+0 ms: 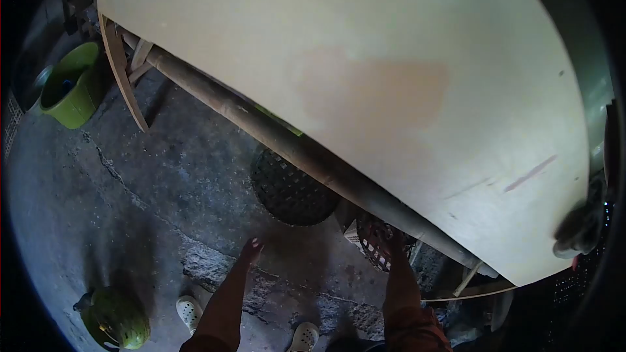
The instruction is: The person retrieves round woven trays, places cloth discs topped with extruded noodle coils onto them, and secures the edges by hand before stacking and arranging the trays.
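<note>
My left hand (pixel 252 249) hangs over the concrete floor, its fingers loosely apart and nothing visible in them. My right hand (pixel 394 242) reaches down to a dark openwork basket (pixel 373 240) beneath the table's edge. Its fingers are in shadow but appear closed on the basket's right side. Behind the basket, part of a pale crate (pixel 352 233) shows. A larger round dark woven basket (pixel 293 189) lies on the floor beyond my left hand, partly hidden by the table.
A large pale tabletop (pixel 261 32) fills the upper right, with a wooden pole (pixel 222 101) along its underside. A green tub (pixel 73 91) stands at far left. A rounded green object (pixel 117 318) sits lower left. The floor (pixel 169 176) is cracked and rough.
</note>
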`<state>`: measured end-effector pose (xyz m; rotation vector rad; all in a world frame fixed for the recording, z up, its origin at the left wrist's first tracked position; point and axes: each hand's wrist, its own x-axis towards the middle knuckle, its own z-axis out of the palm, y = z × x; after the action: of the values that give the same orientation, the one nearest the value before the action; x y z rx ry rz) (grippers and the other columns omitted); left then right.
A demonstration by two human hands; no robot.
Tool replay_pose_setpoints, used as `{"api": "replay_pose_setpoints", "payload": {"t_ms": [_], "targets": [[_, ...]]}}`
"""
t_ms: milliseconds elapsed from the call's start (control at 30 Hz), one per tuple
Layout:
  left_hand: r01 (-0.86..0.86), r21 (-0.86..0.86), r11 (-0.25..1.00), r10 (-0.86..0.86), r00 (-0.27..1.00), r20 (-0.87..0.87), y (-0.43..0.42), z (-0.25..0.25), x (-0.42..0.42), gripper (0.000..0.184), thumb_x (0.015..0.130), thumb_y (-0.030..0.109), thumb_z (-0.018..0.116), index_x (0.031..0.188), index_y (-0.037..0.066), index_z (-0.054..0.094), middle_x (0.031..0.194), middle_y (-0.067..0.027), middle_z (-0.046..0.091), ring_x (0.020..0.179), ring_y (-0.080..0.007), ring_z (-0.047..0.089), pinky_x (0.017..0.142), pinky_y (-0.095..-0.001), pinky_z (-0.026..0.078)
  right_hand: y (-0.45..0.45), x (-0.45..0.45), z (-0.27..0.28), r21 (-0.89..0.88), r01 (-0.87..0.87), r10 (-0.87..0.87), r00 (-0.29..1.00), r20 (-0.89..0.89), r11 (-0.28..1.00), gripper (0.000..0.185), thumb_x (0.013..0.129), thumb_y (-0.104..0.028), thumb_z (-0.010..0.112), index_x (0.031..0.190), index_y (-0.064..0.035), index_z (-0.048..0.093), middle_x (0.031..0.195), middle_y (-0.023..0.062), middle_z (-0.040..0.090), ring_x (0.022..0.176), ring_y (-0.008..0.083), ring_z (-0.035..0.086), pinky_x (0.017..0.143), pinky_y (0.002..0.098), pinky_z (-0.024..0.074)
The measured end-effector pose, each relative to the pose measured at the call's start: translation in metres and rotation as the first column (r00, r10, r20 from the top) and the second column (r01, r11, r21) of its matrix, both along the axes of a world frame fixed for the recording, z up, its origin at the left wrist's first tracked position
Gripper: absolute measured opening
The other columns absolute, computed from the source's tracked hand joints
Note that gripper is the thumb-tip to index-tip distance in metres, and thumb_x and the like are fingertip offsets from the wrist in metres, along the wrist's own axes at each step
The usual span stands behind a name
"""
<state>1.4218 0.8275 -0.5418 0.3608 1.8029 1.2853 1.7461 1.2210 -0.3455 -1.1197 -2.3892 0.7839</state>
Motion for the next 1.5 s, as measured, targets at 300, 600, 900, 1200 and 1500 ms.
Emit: {"api": "replay_pose_setpoints", "payload": {"t_ms": [300,600,900,1200,1500], "targets": [[-0.221,-0.136,0.966,0.259,0.807,0.531,0.101,0.017,-0.020,0.068,0.084,0.048,0.056,0.138,0.018,0.029,0.128,-0.0052,0.043,0.116,-0.0268,0.043,0.094,-0.0479,0.034,-0.052,0.017,-0.009,0.306,0.003,-0.184,0.805,0.565,0.952,0.069,0.076,-0.056,0.061,0.121,-0.0047,0.049,0.107,0.0196,0.058,0.103,0.0351,0.055,0.089,0.0436,0.0433],[-0.459,-0.085,0.884,0.329,0.483,0.812,0.154,-0.028,-0.048,0.022,0.081,0.036,0.064,0.086,0.018,0.051,0.063,0.0059,0.042,0.058,-0.0043,0.045,0.045,-0.0281,0.035,-0.093,0.061,-0.013,-0.924,0.293,-0.906,0.407,-0.112,0.246,0.051,0.079,-0.042,0.063,0.114,-0.0063,0.054,0.097,0.0094,0.060,0.094,0.0258,0.058,0.081,0.0433,0.0466],[-0.567,0.300,0.767,0.218,0.671,0.709,0.080,0.144,-0.029,0.045,0.082,0.010,0.063,0.122,0.014,0.043,0.096,-0.0013,0.057,0.070,-0.0114,0.058,0.052,-0.0250,0.045,-0.134,0.054,0.067,-0.810,-0.218,-0.773,0.243,-0.586,0.545,0.044,0.079,-0.024,0.058,0.119,-0.0059,0.052,0.114,0.0108,0.059,0.098,0.0248,0.059,0.080,0.0398,0.0510],[-0.426,0.037,0.904,0.363,0.809,0.462,-0.222,0.356,0.008,0.031,0.082,0.009,0.062,0.111,0.002,0.051,0.081,-0.0054,0.062,0.063,-0.0149,0.060,0.051,-0.0272,0.048,-0.319,0.142,0.259,-0.991,0.057,-0.859,0.494,0.132,-0.120,0.047,0.077,-0.023,0.062,0.119,-0.0031,0.052,0.109,0.0115,0.061,0.091,0.0296,0.062,0.079,0.0406,0.0529],[-0.329,-0.056,0.943,0.333,0.937,0.102,-0.420,0.586,0.025,0.059,0.085,0.022,0.059,0.133,0.004,0.031,0.114,-0.0112,0.055,0.094,-0.0207,0.055,0.082,-0.0318,0.045,-0.384,-0.051,0.435,-0.973,0.138,-0.353,0.915,0.196,-0.183,0.048,0.078,-0.024,0.066,0.117,-0.0013,0.053,0.098,0.0115,0.064,0.078,0.0248,0.062,0.072,0.0366,0.0527]]}}
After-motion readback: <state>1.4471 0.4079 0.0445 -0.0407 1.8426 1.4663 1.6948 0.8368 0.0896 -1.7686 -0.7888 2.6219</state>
